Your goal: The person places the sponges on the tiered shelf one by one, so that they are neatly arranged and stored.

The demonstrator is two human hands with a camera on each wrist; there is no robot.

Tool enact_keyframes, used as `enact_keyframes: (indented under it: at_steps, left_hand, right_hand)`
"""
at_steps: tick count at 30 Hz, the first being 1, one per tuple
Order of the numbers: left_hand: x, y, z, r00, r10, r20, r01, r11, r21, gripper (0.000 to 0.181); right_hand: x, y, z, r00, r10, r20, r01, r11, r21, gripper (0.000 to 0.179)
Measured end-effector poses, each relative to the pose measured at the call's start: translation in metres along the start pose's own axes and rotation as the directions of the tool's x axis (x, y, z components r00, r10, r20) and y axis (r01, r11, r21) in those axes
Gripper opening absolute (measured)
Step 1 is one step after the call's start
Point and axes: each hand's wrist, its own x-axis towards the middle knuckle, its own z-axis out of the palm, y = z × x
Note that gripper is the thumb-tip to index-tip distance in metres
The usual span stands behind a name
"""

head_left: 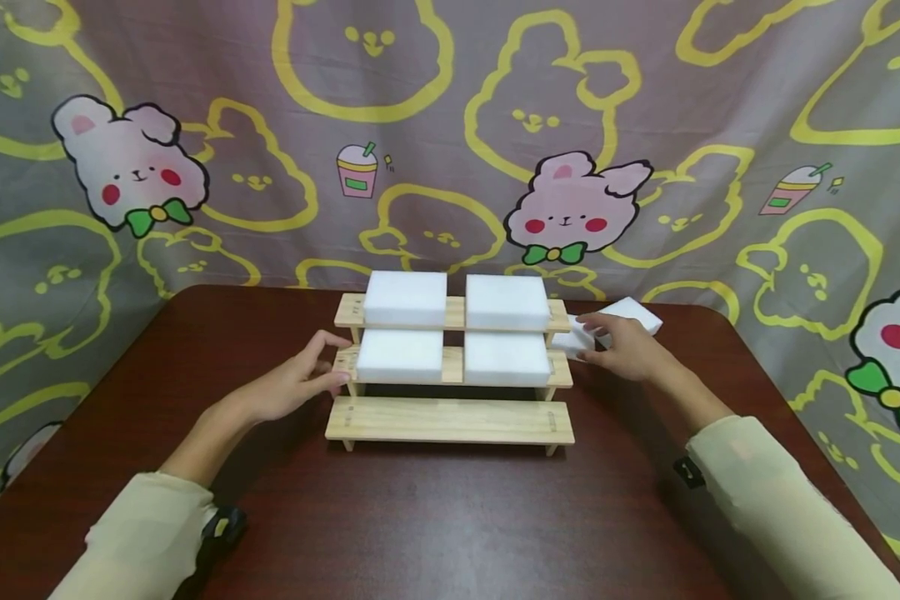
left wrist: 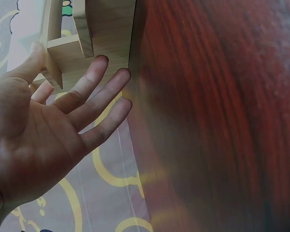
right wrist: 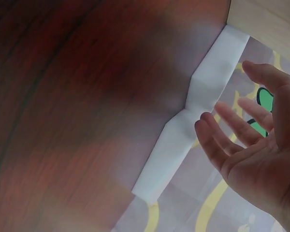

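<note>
Wooden stand (head_left: 450, 419) carries four white blocks (head_left: 405, 293): two on its top tier, two on its middle. Left hand (head_left: 292, 386) pinches the stand's left end between thumb and forefinger, other fingers spread. Right hand (head_left: 632, 345), fingers apart, at two loose blocks (head_left: 636, 312) on the worktop (head_left: 450, 517), right of the stand; contact unclear. Risk: a right-hand knock against the stand could shift the stacked blocks.

Head view: R hand (head_left: 626, 346) partly hides white blk (head_left: 572, 340), ctr R; L sleeve (head_left: 138, 533) cut off, btm L. R wrist view: tabletop (right wrist: 82, 96) blurred, upper L.
</note>
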Motion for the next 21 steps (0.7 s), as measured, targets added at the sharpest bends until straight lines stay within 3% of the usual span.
enact_keyframes:
  at_steps: [10,21]
  left_hand:
    - [-0.001,-0.001,0.000,1.000,0.003,0.001,-0.003,1.000,-0.001,0.049]
    - [-0.001,-0.001,-0.001,1.000,0.006,-0.003,-0.006,1.000,-0.004,0.049]
  right_hand:
    - [-0.007,0.003,-0.004,1.000,0.026,-0.006,-0.026,0.999,-0.031,0.057]
    - [-0.016,-0.001,-0.006,0.993,0.118,-0.021,-0.119,0.988,-0.102,0.061]
